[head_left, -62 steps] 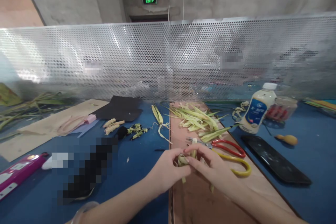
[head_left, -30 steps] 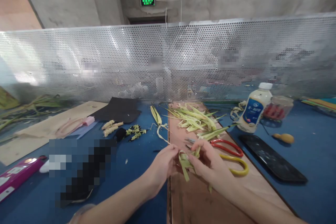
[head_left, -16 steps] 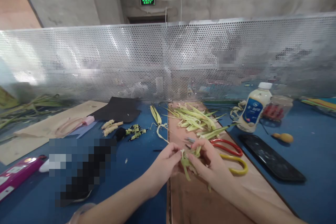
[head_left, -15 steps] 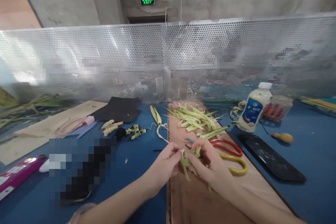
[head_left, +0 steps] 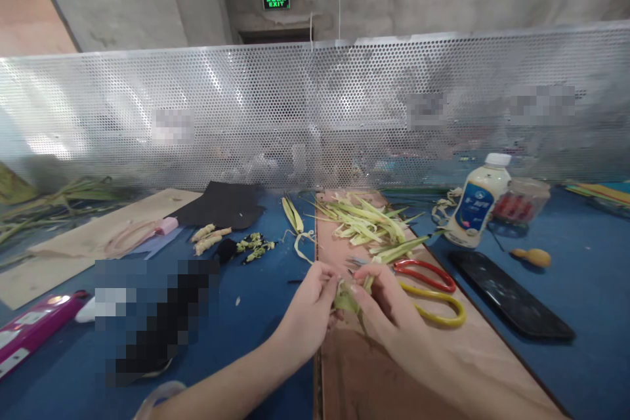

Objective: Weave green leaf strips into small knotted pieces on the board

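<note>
Between my two hands is a pale green leaf strip [head_left: 346, 299], partly hidden by the fingers. My left hand [head_left: 311, 302] pinches its left side with thumb and fingertips. From the right, my right hand [head_left: 388, 298] closes thumb and fingers on the same strip. Both hands are held above a wooden board [head_left: 359, 374]. Just beyond them lie scissors with a red handle loop [head_left: 427, 275] and a yellow handle loop [head_left: 445, 308]; their blades are mostly hidden behind my right hand. A pile of similar pale green strips [head_left: 364, 220] lies farther back on the board.
At right stand a white-capped bottle [head_left: 475, 203] and a clear tub [head_left: 522, 203], near a black phone [head_left: 509, 295] and a small gourd-shaped object [head_left: 534, 256]. Left are small woven pieces [head_left: 254, 246], black sheet [head_left: 221, 205] and a purple object [head_left: 37, 328]. A perforated metal screen [head_left: 197, 85] closes the back.
The fingers have shifted slightly on the leaf strip. Its loose end, which hung down below the hands, is now gathered closer between them.
</note>
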Demonstrator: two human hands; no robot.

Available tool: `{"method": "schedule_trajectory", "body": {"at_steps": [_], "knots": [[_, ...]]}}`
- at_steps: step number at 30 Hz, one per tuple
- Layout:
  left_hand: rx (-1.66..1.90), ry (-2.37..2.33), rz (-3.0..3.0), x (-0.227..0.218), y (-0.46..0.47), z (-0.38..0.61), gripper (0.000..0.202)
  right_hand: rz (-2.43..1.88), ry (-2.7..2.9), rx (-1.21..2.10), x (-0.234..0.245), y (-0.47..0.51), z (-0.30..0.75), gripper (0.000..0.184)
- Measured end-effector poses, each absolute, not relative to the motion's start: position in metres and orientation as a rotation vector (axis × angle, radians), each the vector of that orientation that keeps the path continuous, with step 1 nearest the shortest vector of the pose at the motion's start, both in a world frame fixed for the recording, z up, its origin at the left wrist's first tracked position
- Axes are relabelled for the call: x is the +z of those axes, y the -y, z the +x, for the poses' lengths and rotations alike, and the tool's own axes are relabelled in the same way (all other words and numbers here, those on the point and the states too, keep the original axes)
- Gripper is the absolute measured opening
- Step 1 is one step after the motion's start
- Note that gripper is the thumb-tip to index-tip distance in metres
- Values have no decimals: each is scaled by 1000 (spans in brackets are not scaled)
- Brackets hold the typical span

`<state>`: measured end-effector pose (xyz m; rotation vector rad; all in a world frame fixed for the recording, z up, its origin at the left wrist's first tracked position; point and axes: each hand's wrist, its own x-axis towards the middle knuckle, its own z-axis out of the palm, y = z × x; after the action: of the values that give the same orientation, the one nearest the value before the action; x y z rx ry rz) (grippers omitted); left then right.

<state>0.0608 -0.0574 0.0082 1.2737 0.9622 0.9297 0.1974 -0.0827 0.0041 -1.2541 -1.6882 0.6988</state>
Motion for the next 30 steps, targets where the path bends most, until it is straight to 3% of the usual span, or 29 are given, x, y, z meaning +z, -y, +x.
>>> {"method": "schedule_trajectory", "body": {"at_steps": [12, 30], "knots": [[1024, -980, 1377, 7, 61, 59, 20, -1265, 1605, 501, 3, 83, 200, 12], [1131, -1024, 1305, 3, 56, 52, 22, -1243, 1466, 498, 3, 85, 209, 9]]}}
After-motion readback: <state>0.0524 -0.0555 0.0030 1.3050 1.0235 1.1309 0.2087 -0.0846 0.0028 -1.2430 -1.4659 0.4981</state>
